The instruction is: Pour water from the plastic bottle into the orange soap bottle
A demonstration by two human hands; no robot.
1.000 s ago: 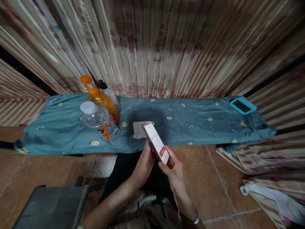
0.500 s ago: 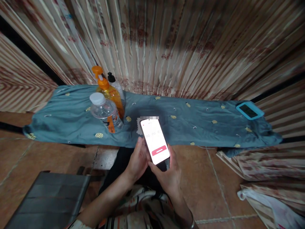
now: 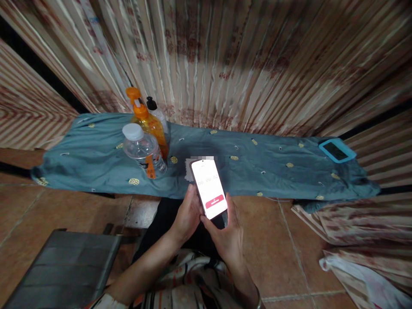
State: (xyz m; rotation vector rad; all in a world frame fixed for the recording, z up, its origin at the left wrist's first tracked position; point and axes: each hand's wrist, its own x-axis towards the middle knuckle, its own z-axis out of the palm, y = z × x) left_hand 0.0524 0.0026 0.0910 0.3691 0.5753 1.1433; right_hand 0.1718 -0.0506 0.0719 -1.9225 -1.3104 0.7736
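Between my two hands is a smartphone (image 3: 210, 189), its bright white screen facing up with a timer readout and a red button low down. My left hand (image 3: 188, 212) grips its left edge, thumb pointing up along the side. On the other side, my right hand (image 3: 227, 236) holds the lower right edge, with the thumb at the bottom corner. The fingers beneath the phone are hidden. Left of the phone, a clear plastic bottle (image 3: 141, 148) with a white cap stands on the cloth-covered table (image 3: 273, 180). An orange pump bottle (image 3: 154, 128) is just behind it.
A bottle with a black pump top (image 3: 157, 113) stands behind the orange one. At the table's right end lies a blue-framed tablet-like device (image 3: 337, 150). Pleated curtains (image 3: 219, 64) hang along the back and sides. A dark stool (image 3: 67, 262) stands on the tiled floor at lower left.
The phone has shifted very slightly, its lower end a little up and left. Both hands keep their hold, and the things on the table stay in place.
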